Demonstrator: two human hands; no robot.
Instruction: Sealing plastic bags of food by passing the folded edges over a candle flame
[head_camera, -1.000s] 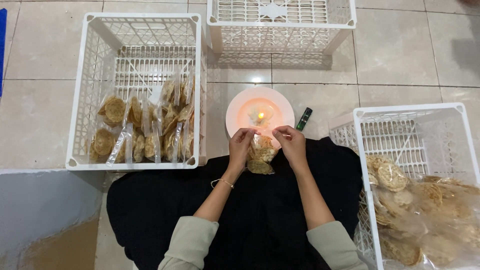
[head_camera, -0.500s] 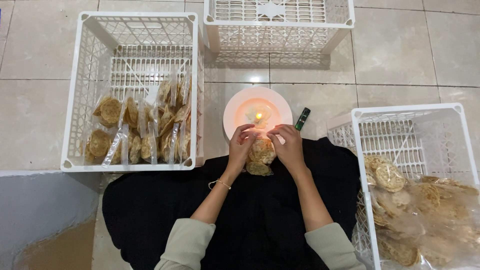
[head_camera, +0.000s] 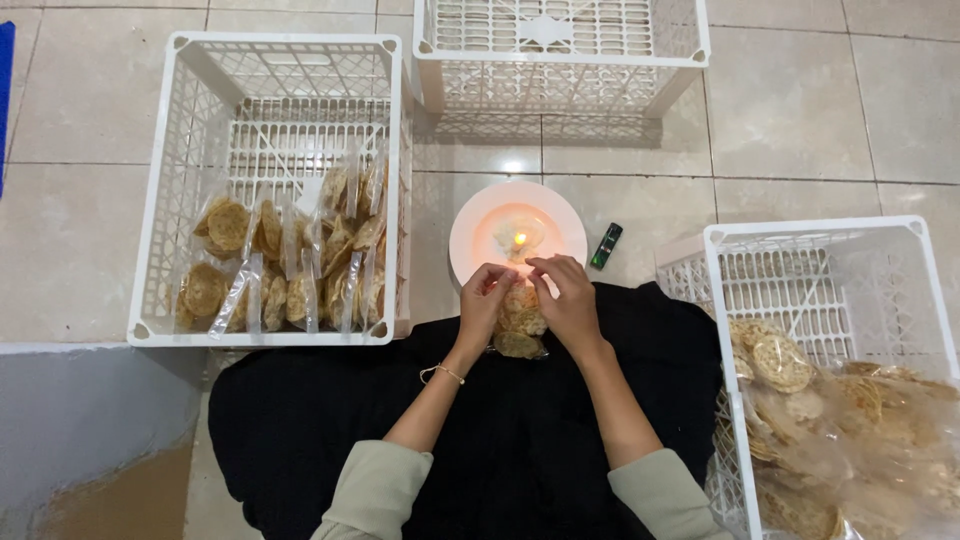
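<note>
Both hands (head_camera: 530, 300) pinch bag (head_camera: 521, 320) (fingertips).

- Even, fairly bright overhead light on pale floor tiles (head_camera: 800, 110).
- A small candle flame (head_camera: 519, 239) casts a warm orange glow on its white plate (head_camera: 470, 225).
- Soft shadows beneath the crates (head_camera: 280, 60).
- Slightly soft focus overall.
</note>
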